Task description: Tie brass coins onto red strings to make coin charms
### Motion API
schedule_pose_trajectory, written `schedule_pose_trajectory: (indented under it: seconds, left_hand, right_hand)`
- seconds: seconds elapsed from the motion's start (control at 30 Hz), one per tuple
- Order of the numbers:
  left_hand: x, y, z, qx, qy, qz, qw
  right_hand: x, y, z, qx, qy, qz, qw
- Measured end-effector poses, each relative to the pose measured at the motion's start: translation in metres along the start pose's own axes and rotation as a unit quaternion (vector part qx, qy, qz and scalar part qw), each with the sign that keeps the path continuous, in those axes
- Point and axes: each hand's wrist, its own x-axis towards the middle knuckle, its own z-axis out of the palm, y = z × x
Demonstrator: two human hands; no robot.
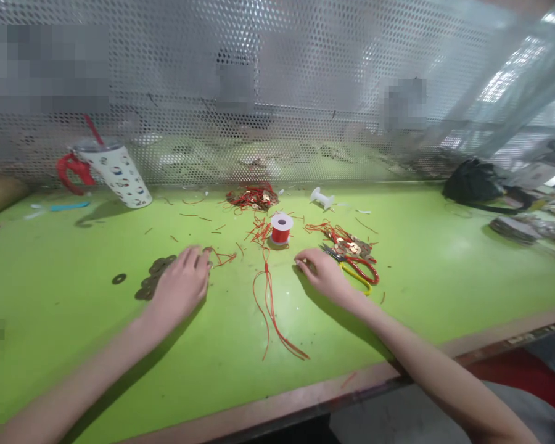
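Coins (153, 275) sit left of centre on the tabletop (50, 308), L hand (182, 287) palm down on them w/ fingers loosely spread, gripping nothing. R hand (324, 272) rests right of centre, fingers curled, just beside the scissors (358, 268); can't tell if it pinches anything. Cords (271, 311) lie btw. the hands, spool (281, 229) just behind; cup (116, 174) back-left, bag (476, 180) back-right.

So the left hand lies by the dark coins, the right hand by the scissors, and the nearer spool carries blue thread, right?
No: in the head view the nearer spool carries red thread, not blue. The left hand does lie by the dark coins, the right hand by the scissors.
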Motion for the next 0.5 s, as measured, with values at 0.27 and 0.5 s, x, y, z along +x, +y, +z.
schedule_pose_trajectory:
  seconds: [0.27,0.5]
  left_hand:
    - [0.001,-0.006,-0.007,0.058,-0.172,-0.059,0.982]
    - [-0.001,-0.002,-0.017,0.04,-0.202,-0.07,0.976]
  right_hand:
    - [-0.003,0.002,-0.002,-0.043,0.076,-0.015,0.996]
    - [-0.005,0.0,-0.002,-0.032,0.08,-0.024,0.996]
